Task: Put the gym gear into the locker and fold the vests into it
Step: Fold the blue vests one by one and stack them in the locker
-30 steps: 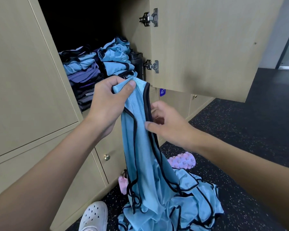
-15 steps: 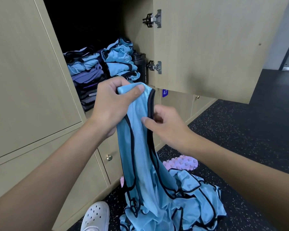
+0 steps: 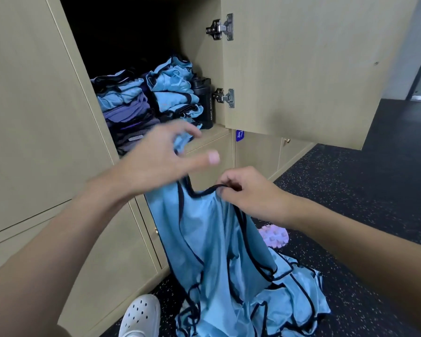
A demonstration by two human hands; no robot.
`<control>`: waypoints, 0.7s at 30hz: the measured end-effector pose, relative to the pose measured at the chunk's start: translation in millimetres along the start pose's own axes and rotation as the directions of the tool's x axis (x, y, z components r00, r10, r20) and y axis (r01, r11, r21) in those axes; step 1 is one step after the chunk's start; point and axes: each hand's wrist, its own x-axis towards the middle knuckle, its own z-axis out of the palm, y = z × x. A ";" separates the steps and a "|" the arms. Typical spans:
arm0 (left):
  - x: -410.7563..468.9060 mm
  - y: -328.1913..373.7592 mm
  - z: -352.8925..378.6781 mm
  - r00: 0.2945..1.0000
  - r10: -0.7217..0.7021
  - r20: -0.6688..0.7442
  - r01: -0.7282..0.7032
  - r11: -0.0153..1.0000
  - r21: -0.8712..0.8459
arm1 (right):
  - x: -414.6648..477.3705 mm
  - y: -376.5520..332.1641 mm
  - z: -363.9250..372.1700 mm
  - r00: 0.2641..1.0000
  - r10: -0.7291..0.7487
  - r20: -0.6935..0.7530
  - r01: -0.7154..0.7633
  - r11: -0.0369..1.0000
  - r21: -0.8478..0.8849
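Observation:
A light-blue vest with black trim [image 3: 209, 239] hangs in front of the lower locker doors. My right hand [image 3: 248, 190] pinches its black neckline edge. My left hand [image 3: 161, 161] is blurred, thumb stretched out to the right, fingers bent over a bit of the vest's strap. The open locker [image 3: 131, 45] above holds two stacks of folded blue and purple vests [image 3: 175, 93] and a black sport bottle [image 3: 203, 103] at the right wall. More blue vests lie in a pile on the floor [image 3: 292, 300], and the held vest's lower end trails into them.
The locker door [image 3: 301, 69] stands open to the right, above my right arm. A pink ridged foam roller [image 3: 275, 237] lies on the dark speckled floor behind the vest. My white clog [image 3: 141, 314] is at the bottom. Closed locker doors fill the left.
My left thumb has lifted off the vest's strap and the hand has opened out. My right hand has pulled the black neckline edge down and to the right, spreading the vest.

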 end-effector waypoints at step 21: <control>0.9 8.6 15.4 0.948 0.106 -0.301 -0.128 0.990 -0.057 | -3.8 20.3 -3.2 0.992 0.009 -0.124 -0.023 0.994 -0.107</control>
